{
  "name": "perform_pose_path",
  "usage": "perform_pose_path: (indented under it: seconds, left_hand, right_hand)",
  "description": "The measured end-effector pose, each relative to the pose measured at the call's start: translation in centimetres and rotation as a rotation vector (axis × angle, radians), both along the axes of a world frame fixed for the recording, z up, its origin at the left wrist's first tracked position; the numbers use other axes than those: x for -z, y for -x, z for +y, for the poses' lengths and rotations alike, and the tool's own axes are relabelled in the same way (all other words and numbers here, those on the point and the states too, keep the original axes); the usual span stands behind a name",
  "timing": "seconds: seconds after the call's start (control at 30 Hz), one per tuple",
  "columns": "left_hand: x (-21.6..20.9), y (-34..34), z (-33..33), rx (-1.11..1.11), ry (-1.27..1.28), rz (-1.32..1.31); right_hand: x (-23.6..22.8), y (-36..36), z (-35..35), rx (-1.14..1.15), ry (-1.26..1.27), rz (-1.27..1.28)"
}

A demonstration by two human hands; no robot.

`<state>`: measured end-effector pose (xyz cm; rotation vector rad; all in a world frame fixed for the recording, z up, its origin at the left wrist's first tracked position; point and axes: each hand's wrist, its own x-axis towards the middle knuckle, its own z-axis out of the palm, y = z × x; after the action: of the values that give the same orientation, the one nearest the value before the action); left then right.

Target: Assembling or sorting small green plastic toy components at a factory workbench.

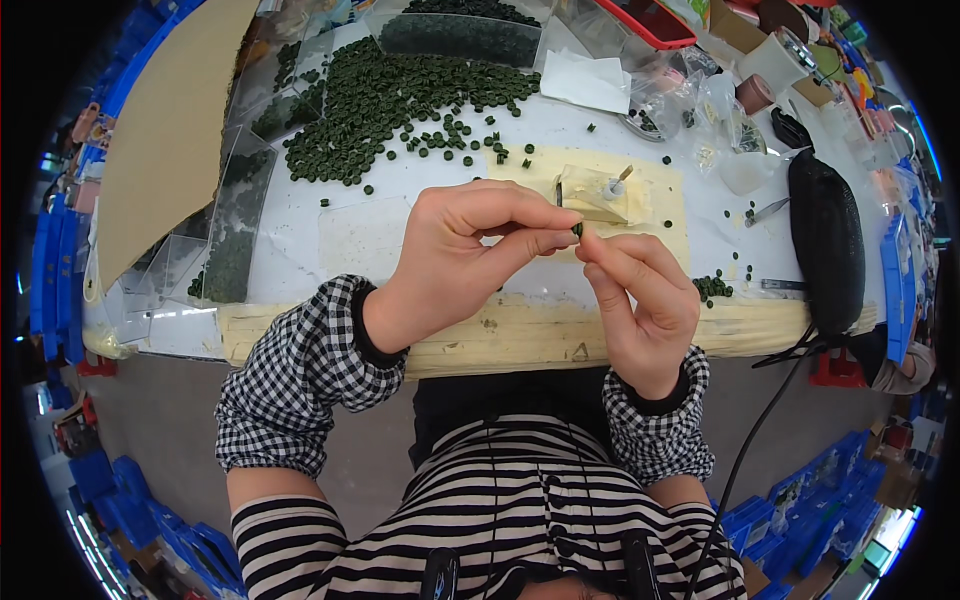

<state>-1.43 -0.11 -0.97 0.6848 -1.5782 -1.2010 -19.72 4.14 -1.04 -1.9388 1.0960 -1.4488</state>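
Between the thumb and forefinger of my left hand point(470, 250) is pinched a small dark green round piece point(577, 230). My right hand point(640, 300) meets it there, its fingertips closed against the piece's right side; whether they hold something of their own is hidden. Just beyond my fingertips stands a yellowish block point(595, 195) with a white knob and a thin brown stick on it. A big heap of like green pieces point(400, 100) spreads over the white table at the far left, with stray ones reaching toward the block.
Clear plastic trays point(240, 220) and a brown cardboard sheet point(175, 140) lie at the left. A small pile of green pieces point(712, 288) sits right of my right hand. Farther right are tweezers point(768, 212) and a black padded bag point(828, 230). Padding point(480, 335) covers the front edge.
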Motion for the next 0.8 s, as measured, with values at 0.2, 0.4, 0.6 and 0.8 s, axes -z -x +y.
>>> perform_pose_path:
  seconds: [0.2, 0.4, 0.6, 0.8]
  left_hand:
    - [-0.62, -0.64, -0.13, 0.038, 0.080, -0.146]
    - [-0.71, -0.32, 0.07, 0.062, -0.038, -0.054]
    - [-0.78, -0.20, 0.11, 0.068, -0.103, -0.021]
    - [-0.84, -0.17, 0.34, 0.065, -0.141, 0.000]
  right_hand:
    - [-0.04, -0.14, 0.03, -0.006, -0.025, -0.030]
    - [0.34, -0.18, -0.06, -0.001, -0.004, -0.072]
    - [0.63, -0.24, -0.22, 0.032, 0.052, -0.027]
    - [0.85, -0.38, -0.21, 0.035, 0.063, -0.031]
